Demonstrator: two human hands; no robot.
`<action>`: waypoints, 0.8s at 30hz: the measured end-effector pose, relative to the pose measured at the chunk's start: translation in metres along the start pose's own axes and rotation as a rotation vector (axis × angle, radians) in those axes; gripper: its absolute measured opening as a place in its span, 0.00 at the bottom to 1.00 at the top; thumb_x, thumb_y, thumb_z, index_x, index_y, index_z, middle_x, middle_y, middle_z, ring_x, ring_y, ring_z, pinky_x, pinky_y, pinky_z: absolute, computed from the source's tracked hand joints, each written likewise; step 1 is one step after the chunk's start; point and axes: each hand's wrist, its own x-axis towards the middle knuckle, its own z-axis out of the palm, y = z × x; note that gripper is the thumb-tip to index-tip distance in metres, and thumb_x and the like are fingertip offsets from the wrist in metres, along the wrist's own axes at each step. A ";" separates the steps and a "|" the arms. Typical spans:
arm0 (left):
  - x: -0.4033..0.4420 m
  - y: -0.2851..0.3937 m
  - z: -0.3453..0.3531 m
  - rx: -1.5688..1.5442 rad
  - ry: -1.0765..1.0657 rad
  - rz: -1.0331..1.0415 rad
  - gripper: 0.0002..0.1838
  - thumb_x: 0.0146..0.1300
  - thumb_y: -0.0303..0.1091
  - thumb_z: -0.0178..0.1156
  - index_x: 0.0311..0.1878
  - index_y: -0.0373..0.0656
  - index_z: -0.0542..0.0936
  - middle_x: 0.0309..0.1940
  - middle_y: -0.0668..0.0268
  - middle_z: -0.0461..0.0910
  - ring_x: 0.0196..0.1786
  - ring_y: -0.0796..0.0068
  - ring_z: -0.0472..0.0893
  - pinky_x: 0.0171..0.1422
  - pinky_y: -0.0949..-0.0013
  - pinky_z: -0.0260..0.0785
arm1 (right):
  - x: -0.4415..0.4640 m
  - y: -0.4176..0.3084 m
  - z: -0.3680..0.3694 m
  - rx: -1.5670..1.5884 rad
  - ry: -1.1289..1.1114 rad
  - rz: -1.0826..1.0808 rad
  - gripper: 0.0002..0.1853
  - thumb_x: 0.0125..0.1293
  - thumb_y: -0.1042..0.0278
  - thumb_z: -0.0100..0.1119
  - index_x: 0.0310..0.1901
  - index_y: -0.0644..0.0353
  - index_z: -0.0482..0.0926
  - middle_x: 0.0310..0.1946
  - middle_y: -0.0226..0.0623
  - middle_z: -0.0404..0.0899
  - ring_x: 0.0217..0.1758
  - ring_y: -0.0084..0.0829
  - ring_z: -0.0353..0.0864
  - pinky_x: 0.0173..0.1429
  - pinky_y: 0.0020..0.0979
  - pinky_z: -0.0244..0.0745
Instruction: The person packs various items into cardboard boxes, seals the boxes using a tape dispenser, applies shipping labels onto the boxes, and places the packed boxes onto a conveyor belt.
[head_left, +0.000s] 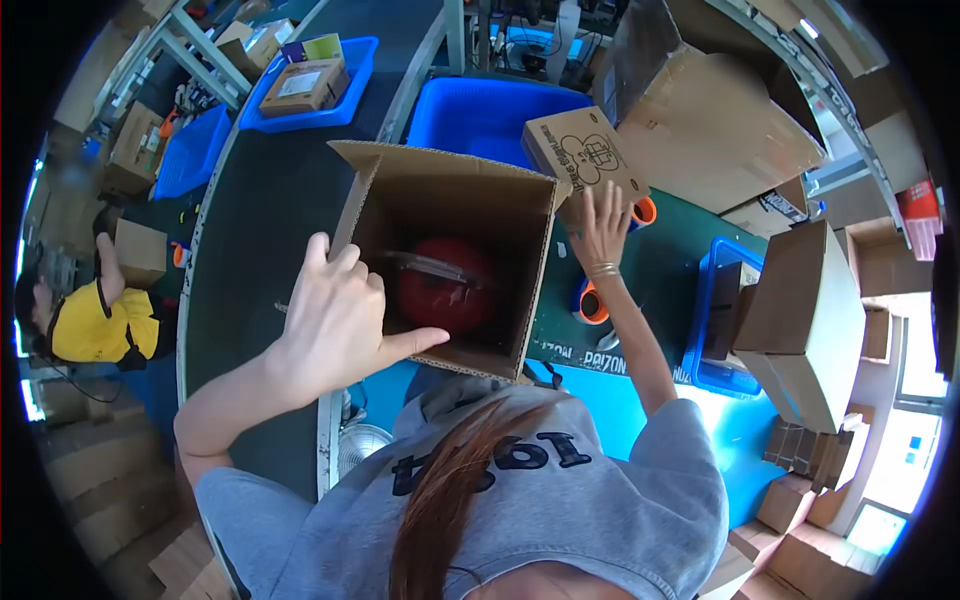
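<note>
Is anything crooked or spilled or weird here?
I can't see any spill. The printed carton looks a bit crooked: it sits at an angle and overlaps a corner of the blue bin in this view. The right hand is at its near end, so maybe it's being handled.

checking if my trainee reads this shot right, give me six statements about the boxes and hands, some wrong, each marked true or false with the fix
1. The open box holds a red item. True.
2. The right hand is by the printed box. True.
3. The right hand is clenched in a fist. False: its fingers are extended.
4. The left hand has its thumb out over the open box. True.
5. The printed box is inside the open box. False: it is outside, next to a blue tray.
6. The red item is in the blue tray. False: it is in the open box.
</note>
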 end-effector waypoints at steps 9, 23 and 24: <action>-0.022 -0.002 0.035 -0.111 0.352 0.005 0.36 0.62 0.63 0.51 0.30 0.30 0.83 0.28 0.54 0.80 0.38 0.63 0.74 0.62 0.51 0.54 | 0.089 0.038 -0.095 0.793 0.460 0.510 0.44 0.37 0.56 0.72 0.59 0.62 0.67 0.50 0.46 0.72 0.52 0.43 0.75 0.54 0.41 0.73; -0.013 -0.057 0.030 -0.137 0.193 0.151 0.20 0.62 0.48 0.59 0.30 0.38 0.83 0.26 0.59 0.81 0.35 0.61 0.76 0.60 0.54 0.56 | 0.139 -0.016 -0.303 1.286 0.253 -0.014 0.43 0.36 0.45 0.65 0.56 0.62 0.73 0.46 0.44 0.79 0.46 0.42 0.79 0.53 0.40 0.74; -0.016 -0.062 0.029 -0.090 0.253 0.150 0.19 0.61 0.47 0.60 0.31 0.38 0.84 0.25 0.59 0.81 0.33 0.61 0.77 0.58 0.55 0.56 | 0.143 -0.015 -0.310 1.187 0.157 -0.067 0.45 0.35 0.43 0.66 0.57 0.61 0.73 0.48 0.45 0.79 0.48 0.43 0.79 0.54 0.42 0.73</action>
